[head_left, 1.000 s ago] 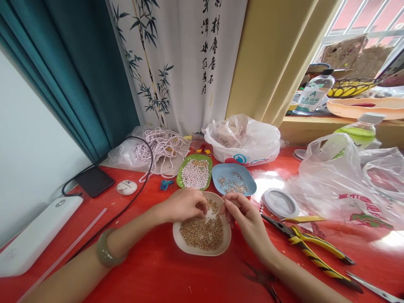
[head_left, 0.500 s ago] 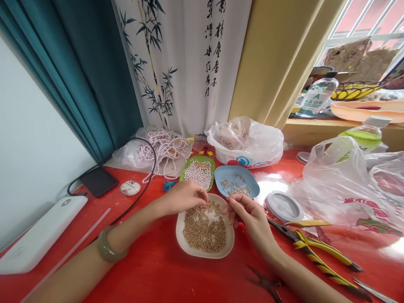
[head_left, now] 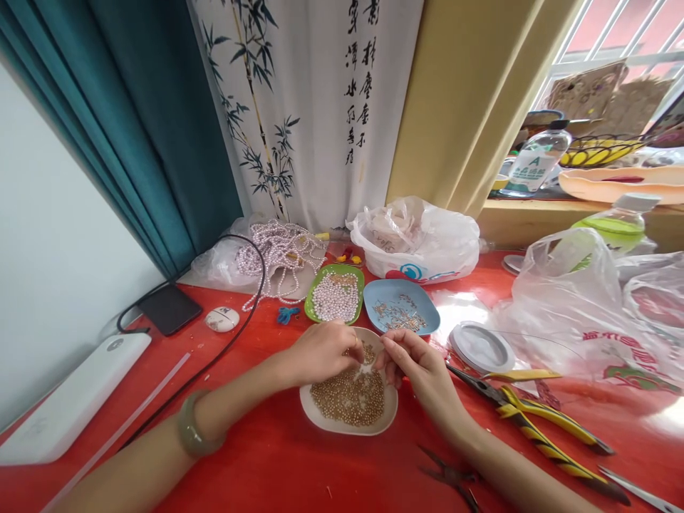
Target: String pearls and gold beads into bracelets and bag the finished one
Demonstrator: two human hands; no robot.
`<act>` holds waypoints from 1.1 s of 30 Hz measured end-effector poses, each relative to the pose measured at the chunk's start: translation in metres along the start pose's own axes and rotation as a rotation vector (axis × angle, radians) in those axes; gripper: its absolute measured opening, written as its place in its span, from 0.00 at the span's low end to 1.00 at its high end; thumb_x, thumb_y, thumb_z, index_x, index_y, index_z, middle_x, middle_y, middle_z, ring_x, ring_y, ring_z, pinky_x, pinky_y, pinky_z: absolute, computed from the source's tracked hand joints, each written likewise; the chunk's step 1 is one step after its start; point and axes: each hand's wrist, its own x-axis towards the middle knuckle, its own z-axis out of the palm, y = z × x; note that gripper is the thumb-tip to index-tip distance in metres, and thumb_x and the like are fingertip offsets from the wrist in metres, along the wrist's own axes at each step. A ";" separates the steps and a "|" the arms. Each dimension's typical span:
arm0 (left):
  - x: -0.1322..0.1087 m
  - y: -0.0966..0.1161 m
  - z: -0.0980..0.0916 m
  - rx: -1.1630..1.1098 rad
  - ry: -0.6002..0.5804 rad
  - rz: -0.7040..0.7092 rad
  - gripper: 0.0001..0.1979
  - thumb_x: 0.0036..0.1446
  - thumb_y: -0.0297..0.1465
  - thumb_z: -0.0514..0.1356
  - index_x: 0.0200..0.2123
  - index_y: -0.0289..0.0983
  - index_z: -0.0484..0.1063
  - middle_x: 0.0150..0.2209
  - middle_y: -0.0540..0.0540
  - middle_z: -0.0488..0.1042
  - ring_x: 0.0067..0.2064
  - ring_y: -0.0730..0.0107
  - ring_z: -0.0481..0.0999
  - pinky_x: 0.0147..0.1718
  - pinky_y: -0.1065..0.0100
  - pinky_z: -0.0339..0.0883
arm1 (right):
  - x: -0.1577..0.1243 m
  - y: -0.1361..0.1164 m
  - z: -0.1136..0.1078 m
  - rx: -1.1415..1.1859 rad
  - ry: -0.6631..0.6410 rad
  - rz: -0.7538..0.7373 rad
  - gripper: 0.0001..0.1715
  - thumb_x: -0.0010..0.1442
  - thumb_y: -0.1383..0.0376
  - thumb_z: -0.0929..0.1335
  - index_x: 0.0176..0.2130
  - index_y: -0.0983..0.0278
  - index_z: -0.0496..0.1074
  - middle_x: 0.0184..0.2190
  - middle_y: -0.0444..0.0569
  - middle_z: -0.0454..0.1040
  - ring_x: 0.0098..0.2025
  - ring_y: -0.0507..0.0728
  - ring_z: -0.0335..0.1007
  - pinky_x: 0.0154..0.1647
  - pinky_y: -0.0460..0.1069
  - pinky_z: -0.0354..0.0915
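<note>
A white dish (head_left: 348, 429) of small gold beads (head_left: 350, 399) lies on the red table. My left hand (head_left: 325, 351) is over the dish's upper left part, fingers bent together, their tips hidden behind the hand. At the dish's upper right edge, my right hand (head_left: 409, 356) is closed in a pinch; whatever it holds is too small to name. Just behind stand a green dish (head_left: 360, 274) with pale pearl beads (head_left: 335, 297) and a blue dish (head_left: 427, 313) with small metal pieces (head_left: 402, 313).
Yellow-black pliers (head_left: 534, 420), dark small pliers (head_left: 452, 476) and a round white lid (head_left: 482, 348) lie right. Plastic bags (head_left: 566, 306), a white-bagged bowl (head_left: 422, 242) and bead strings (head_left: 278, 249) are behind. A black cable (head_left: 235, 342), phone (head_left: 169, 309) and white device (head_left: 75, 399) are left.
My left hand has moved slightly right and lower over the beads, closer to my right hand. My right hand has barely moved.
</note>
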 end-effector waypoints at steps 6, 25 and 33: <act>0.000 0.004 0.001 0.087 -0.010 -0.010 0.05 0.50 0.28 0.57 0.29 0.39 0.73 0.30 0.48 0.73 0.38 0.63 0.67 0.30 0.68 0.57 | 0.001 -0.002 0.002 -0.022 0.002 0.002 0.12 0.56 0.58 0.62 0.27 0.64 0.63 0.18 0.41 0.67 0.18 0.48 0.59 0.18 0.44 0.55; 0.010 -0.006 0.012 -1.245 0.137 -0.323 0.05 0.41 0.27 0.63 0.25 0.33 0.70 0.22 0.51 0.69 0.24 0.79 0.65 0.25 0.74 0.57 | -0.008 -0.002 0.004 -0.121 -0.015 0.023 0.09 0.53 0.63 0.64 0.24 0.65 0.67 0.19 0.43 0.69 0.19 0.48 0.59 0.21 0.44 0.56; 0.008 -0.005 0.015 -1.469 0.133 -0.285 0.07 0.41 0.28 0.65 0.26 0.32 0.72 0.26 0.49 0.70 0.26 0.80 0.67 0.27 0.74 0.59 | -0.006 -0.004 0.005 -0.176 -0.004 0.012 0.08 0.49 0.68 0.63 0.21 0.64 0.65 0.15 0.40 0.65 0.19 0.48 0.58 0.20 0.44 0.54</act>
